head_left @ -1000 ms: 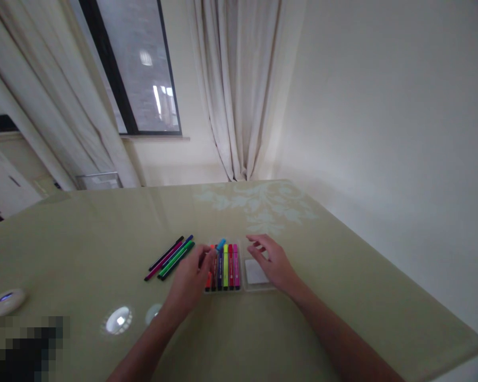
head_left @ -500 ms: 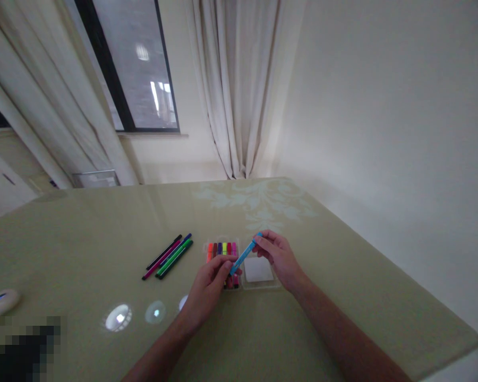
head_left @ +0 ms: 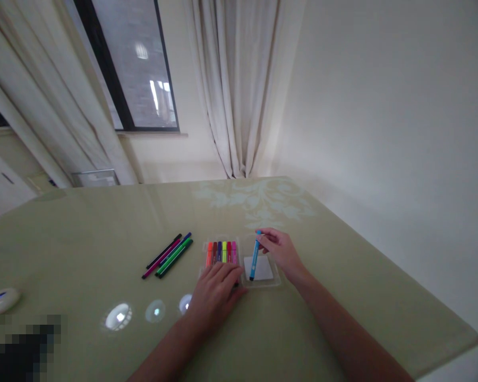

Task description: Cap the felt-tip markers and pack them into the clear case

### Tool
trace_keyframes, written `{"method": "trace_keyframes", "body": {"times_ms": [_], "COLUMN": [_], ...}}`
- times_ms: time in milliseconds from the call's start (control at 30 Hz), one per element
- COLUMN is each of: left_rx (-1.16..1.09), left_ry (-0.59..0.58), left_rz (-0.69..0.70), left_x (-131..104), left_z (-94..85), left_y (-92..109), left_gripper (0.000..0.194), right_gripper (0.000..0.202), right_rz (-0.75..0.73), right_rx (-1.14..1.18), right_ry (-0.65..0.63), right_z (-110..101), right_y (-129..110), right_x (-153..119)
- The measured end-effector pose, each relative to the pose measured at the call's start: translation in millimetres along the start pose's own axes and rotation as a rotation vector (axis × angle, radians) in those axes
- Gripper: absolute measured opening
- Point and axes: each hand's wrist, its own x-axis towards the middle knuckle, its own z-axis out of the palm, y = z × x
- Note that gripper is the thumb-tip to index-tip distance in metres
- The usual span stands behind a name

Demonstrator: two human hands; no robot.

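Observation:
My right hand (head_left: 282,251) pinches a light blue marker (head_left: 254,261) near its upper end. The marker points steeply down over a white card (head_left: 265,268) lying in the right half of the open clear plastic case (head_left: 277,282). My left hand (head_left: 215,293) rests with fingers stretched out over the lower part of the case's left half, covering the lower ends of the markers there. Above those fingers, a row of several markers (head_left: 224,250) shows orange, brown, dark blue, yellow, red and pink.
Left of the case, several loose markers (head_left: 171,254), black, magenta, blue and green, lie in a slanted bunch on the glossy table (head_left: 123,228). A white rounded device (head_left: 0,301) sits at the left edge. A wall (head_left: 382,132) borders the table's right side.
My left hand has let go of the light blue marker and come down flat over the case. The right hand keeps the marker, which has swung more upright over the white card.

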Motion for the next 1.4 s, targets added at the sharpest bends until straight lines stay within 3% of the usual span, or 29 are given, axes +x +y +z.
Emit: {"method": "trace_keyframes", "body": {"times_ms": [267,400,767,1067,1400], "left_rx": [0.056,0.107,0.094,0.002,0.050], "left_ry": [-0.047,-0.046,-0.042,-0.089,-0.067], "left_rz": [0.028,0.047,0.108,0.063,0.105], "left_x": [5,4,3,6,4], "left_z": [1.2,2.3,13.2,8.4,13.2], "left_y": [4,4,-2,-2,-3], "left_gripper": [0.025,0.033,0.022,0.028,0.033], "right_gripper": [0.024,0.022,0.017,0.036,0.030], "right_rz": [-0.064,-0.088,-0.405,-0.373,-0.374], "right_rx": [-0.275,-0.393,-0.892,-0.891,-0.722], "right_ry": [-0.075,-0.101,-0.214,-0.264,-0.246], "right_z": [14,25,28,19,15], "right_y": [12,13,2,10,11], "right_x": [12,12,-2,-1,6]}}
